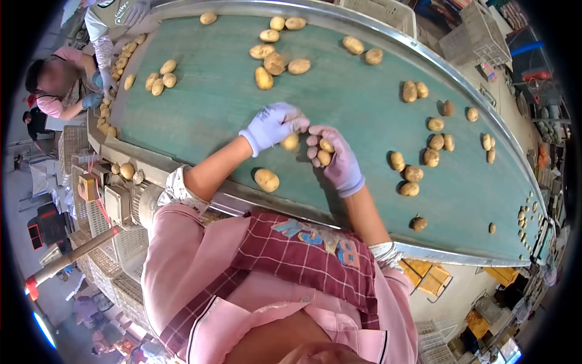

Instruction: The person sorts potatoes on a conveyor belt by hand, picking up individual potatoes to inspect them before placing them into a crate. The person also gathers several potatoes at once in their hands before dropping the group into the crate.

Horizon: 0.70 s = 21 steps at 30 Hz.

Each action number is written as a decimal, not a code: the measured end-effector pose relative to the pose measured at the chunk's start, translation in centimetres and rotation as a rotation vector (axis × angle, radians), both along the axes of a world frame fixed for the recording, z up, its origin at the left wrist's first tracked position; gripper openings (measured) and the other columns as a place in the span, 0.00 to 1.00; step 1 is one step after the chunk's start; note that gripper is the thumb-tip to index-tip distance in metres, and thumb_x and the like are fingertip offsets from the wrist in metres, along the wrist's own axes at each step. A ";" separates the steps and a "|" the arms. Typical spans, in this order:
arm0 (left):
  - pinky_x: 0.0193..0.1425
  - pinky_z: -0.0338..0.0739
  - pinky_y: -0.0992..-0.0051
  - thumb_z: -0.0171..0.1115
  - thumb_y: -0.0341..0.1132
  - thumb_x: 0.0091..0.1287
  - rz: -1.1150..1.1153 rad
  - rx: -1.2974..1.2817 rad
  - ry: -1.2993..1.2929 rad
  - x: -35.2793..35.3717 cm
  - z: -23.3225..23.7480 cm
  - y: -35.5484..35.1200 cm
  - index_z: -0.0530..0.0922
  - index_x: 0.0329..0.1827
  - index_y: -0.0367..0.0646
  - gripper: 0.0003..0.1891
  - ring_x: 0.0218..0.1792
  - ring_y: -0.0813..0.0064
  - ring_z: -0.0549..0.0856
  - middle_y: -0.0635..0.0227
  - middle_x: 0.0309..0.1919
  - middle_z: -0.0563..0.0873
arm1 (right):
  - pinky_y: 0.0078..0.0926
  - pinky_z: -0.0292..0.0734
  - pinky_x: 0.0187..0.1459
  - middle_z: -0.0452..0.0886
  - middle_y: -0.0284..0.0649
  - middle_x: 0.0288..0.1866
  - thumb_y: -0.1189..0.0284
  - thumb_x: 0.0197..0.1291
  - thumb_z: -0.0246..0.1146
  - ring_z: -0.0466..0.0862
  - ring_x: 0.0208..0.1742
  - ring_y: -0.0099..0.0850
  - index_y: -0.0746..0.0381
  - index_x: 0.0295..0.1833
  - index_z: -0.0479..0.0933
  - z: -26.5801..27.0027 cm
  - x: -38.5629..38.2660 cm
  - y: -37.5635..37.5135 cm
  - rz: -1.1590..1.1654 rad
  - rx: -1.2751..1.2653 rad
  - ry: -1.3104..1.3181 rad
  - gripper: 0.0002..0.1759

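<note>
My left hand [274, 126], in a pale lavender glove, is closed over the green belt, its fingers curled. A yellow potato [290, 143] shows from under those fingers and appears to be in their grip. Close by on the right, my right hand [339, 162] wears a similar, dirtier glove. Its fingers wrap around two small potatoes, an upper one [326, 145] and a lower one [324, 158]. The fingertips of both hands nearly meet. A single larger potato [266, 180] lies on the belt below my left hand.
Groups of potatoes lie across the green belt [206, 97], including a cluster [274, 64] beyond my hands. A metal rim [424, 51] edges the belt. At the left end, a person in pink [60, 109] and another with a gloved hand [109, 82] stand by a row of potatoes.
</note>
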<state>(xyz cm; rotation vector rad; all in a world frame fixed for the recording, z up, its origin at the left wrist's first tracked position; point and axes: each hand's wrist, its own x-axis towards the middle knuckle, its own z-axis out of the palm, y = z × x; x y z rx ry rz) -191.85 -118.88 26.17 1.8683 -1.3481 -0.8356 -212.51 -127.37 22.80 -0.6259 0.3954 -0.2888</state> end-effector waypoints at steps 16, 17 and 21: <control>0.66 0.71 0.60 0.57 0.44 0.72 0.183 0.062 -0.609 5.7 -2.6 -7.7 0.75 0.61 0.46 0.19 0.61 0.46 0.76 0.49 0.58 0.79 | 0.23 0.70 0.27 0.77 0.39 0.29 0.65 0.74 0.51 0.76 0.26 0.27 0.64 0.39 0.74 0.6 -10.3 -6.2 -0.109 -0.209 -0.036 0.15; 0.62 0.73 0.60 0.58 0.43 0.72 0.138 0.096 -0.628 2.8 -2.1 -6.6 0.76 0.57 0.45 0.17 0.58 0.47 0.78 0.50 0.54 0.80 | 0.23 0.69 0.27 0.76 0.39 0.26 0.63 0.75 0.50 0.75 0.24 0.27 0.64 0.37 0.74 0.8 -11.5 -7.3 -0.098 -0.331 -0.084 0.17; 0.51 0.76 0.61 0.62 0.45 0.70 0.013 0.236 -0.522 -3.4 -1.4 -3.9 0.81 0.45 0.43 0.13 0.46 0.50 0.82 0.54 0.40 0.84 | 0.22 0.67 0.26 0.77 0.38 0.23 0.61 0.76 0.49 0.72 0.21 0.24 0.65 0.32 0.76 4.0 -16.9 -11.5 -0.629 -0.434 -0.003 0.22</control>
